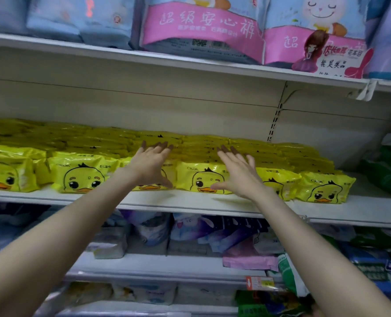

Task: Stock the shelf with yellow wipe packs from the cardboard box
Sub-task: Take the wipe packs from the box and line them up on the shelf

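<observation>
Six yellow wipe packs [201, 179] show their duck face in the front row of the middle shelf [185, 203]. Behind them stand more rows, too tight to count. There are two hands. The left hand [151, 161] and the right hand [238, 170] are both wide, with fingers straight and spread, and hold nothing. They partly hide the third and the fifth pack. Their fingertips reach over the tops of the packs, and I cannot tell whether they touch.

At 12 o'clock from the hands, on the board above, are blue and pink packages [201, 28]. At 3 o'clock, near the last pack, lie green bags [387, 165]. At 6 o'clock, one board lower, are purple packs [226, 232].

Each front pack stands on its long edge with its face toward the person, and its long axis runs from 9 to 3 o'clock along the shelf edge.
</observation>
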`<state>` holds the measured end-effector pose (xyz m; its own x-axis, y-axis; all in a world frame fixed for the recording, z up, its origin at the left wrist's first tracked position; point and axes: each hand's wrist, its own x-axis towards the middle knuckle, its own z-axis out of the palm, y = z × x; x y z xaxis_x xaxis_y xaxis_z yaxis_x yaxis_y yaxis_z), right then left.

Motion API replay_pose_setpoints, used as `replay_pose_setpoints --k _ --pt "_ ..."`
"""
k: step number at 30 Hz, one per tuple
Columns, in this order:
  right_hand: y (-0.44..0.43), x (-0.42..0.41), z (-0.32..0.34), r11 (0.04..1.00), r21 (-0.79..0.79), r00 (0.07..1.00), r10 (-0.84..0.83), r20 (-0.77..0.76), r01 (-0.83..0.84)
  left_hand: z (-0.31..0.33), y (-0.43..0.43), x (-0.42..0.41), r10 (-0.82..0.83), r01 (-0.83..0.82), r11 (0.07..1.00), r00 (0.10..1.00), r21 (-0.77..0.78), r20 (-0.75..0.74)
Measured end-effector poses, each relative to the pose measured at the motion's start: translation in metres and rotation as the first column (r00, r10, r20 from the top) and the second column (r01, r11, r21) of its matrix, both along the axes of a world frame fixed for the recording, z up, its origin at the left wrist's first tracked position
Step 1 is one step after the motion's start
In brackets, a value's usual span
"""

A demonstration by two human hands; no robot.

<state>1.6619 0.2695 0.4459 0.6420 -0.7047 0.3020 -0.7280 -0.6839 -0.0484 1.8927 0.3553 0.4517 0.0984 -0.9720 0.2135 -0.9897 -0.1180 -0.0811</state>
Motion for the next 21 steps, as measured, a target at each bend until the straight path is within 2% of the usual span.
replay_pose_setpoints --k 7,15,21 --pt "0.038 0.073 -0.007 0.997 0.013 0.997 0.072 -0.030 -0.072 -0.009 0.038 0.057 0.003 -0.008 0.999 0.996 0.053 0.094" --pt "0.042 0.115 -0.003 0.997 0.008 0.994 0.081 -0.076 -0.081 -0.013 0.039 0.073 0.016 -0.036 0.997 0.961 0.068 0.276" --pt "0.032 0.121 -0.012 0.996 0.000 0.995 0.086 -0.055 -0.086 -0.018 0.032 0.075 0.053 -0.065 0.997 0.959 0.033 0.280"
